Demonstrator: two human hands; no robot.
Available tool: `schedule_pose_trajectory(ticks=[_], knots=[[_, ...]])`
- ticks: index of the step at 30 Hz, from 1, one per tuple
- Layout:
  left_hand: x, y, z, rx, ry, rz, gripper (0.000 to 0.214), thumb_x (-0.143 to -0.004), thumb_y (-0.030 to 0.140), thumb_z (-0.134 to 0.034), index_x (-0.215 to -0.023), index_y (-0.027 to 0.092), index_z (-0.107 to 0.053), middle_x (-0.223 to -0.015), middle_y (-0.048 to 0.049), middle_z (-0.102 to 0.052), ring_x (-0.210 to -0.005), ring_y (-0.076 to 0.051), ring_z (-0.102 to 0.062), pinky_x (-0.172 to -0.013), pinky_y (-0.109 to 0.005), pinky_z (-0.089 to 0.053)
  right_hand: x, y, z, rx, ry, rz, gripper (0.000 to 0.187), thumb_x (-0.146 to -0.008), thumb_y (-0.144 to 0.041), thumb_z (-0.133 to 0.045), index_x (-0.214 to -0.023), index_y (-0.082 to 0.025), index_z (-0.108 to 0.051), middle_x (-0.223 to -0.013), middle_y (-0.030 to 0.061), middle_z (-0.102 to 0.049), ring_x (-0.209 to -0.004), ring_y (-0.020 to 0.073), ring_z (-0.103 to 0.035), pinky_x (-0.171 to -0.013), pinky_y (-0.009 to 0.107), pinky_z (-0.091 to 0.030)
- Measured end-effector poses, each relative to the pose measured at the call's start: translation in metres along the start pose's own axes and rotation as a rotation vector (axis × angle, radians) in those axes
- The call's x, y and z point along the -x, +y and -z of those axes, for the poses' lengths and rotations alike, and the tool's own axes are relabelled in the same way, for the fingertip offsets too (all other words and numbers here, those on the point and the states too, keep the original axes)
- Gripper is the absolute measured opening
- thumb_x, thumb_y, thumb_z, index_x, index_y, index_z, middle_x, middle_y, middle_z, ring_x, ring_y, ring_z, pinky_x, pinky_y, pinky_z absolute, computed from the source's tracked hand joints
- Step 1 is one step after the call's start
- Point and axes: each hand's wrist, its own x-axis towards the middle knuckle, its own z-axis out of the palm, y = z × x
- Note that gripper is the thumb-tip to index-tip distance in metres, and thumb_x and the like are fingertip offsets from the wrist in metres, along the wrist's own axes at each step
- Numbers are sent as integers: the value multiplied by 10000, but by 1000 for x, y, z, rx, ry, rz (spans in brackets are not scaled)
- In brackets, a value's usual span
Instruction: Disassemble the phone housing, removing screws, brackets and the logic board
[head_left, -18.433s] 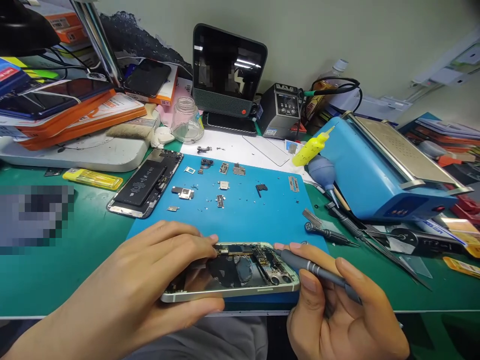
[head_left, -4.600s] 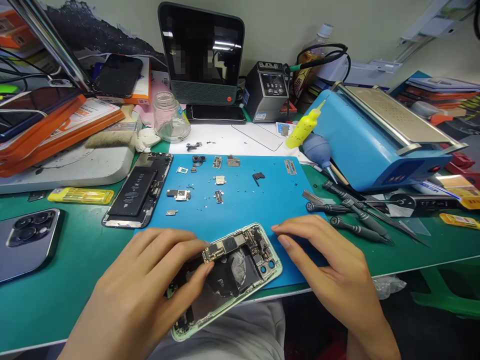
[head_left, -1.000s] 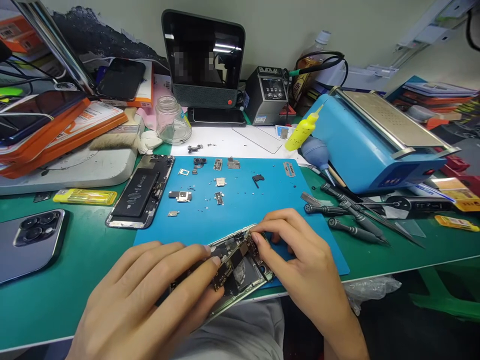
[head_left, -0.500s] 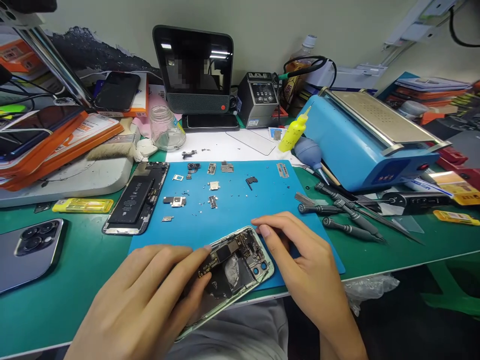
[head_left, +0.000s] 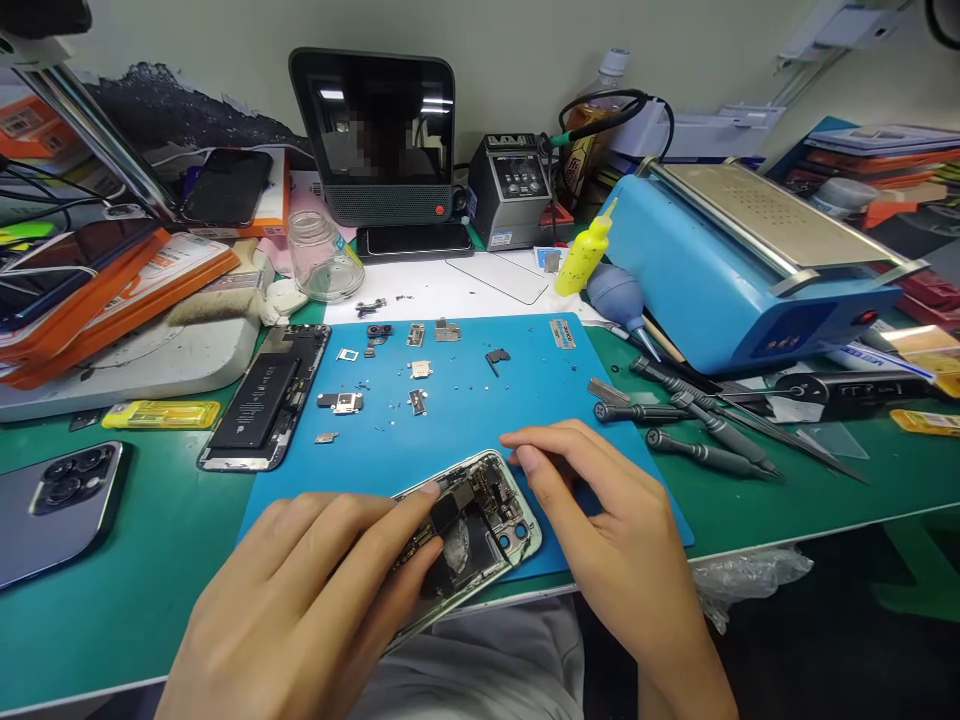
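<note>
A green-rimmed phone housing [head_left: 487,571] with its inside exposed is held at a slant above the near edge of the tabletop [head_left: 172,560], partly over the blue mat [head_left: 495,420]. Its lower-left end is covered by the left hand [head_left: 315,580], by which the logic board [head_left: 451,503] inside is gripped between thumb and index finger; the other end of the housing, with its two camera openings [head_left: 512,537], is left uncovered to the right of those fingertips. How the housing itself is supported underneath cannot be told.

The right hand [head_left: 600,530] is placed just beside the upper right corner of the housing. Its thumb and index fingertip are slightly parted, and its remaining fingers are curled and mostly hidden; whether the corner is touched cannot be told.

Beyond both hands, small metal brackets, a rear camera module [head_left: 379,330] and a SIM tray [head_left: 347,355] are spread on the mat. A phone screen assembly [head_left: 259,400], with a battery [head_left: 259,401] laid on it, is set across the mat's left edge, well apart from the right hand. Several screwdrivers [head_left: 705,455] are laid together to the right of the right hand.
</note>
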Motion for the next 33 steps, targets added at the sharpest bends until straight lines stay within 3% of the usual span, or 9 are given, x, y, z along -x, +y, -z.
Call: schedule_pose_trajectory(ticks=[9,14,22,26,30,33], knots=[[13,-7,7,4,-41,-80,311,-1188,207,-676,-1499,206,-684,-1265,-12,-846,-1094,-191,-715,-1014,-383,-507,2,1,2,5,23,-40,173,-1184,-281,-676,-1142,-323,-838,-1071,-51,-825,-905,109,-769,-775,218,-553],[13,-7,7,-5,-28,-38,276,-1197,267,-672,-1472,252,-692,-1230,-6,-807,-1117,-204,-702,-1025,-384,-503,2,0,2,7,22,-47,170,-1183,-283,-682,-1141,-323,-842,-1071,-47,-826,-913,111,-767,-775,220,-554],[13,-11,4,41,-74,17,262,-1218,365,-655,-1468,301,-702,-1358,32,-788,-1172,-120,-735,-1067,-237,-524,3,2,2,20,47,-59,177,-1176,-290,-683,-1144,-368,-839,-1056,-77,-829,-921,85,-778,-755,167,-555],[13,-11,-1,72,-60,-5,240,-1223,302,-635,-1450,292,-712,-1338,33,-805,-1181,-118,-745,-1107,-241,-514,4,1,2,35,60,-76,171,-1174,-302,-695,-1172,-379,-847,-1002,-70,-826,-866,92,-765,-726,177,-555],[17,-7,-5,86,-17,102,258,-1253,356,-576,-1464,362,-724,-1409,50,-796,-1198,-138,-754,-1158,-296,-507,5,0,1,48,72,-93,175,-1173,-304,-695,-1181,-385,-850,-996,-55,-827,-842,113,-752,-736,216,-571],[19,-6,-8,134,-8,111,279,-1230,300,-621,-1482,365,-723,-1438,72,-817,-1269,-155,-745,-1192,-323,-517,6,-1,0,45,80,-105,185,-1168,-300,-699,-1179,-407,-848,-1004,-60,-821,-828,118,-739,-752,237,-576]])
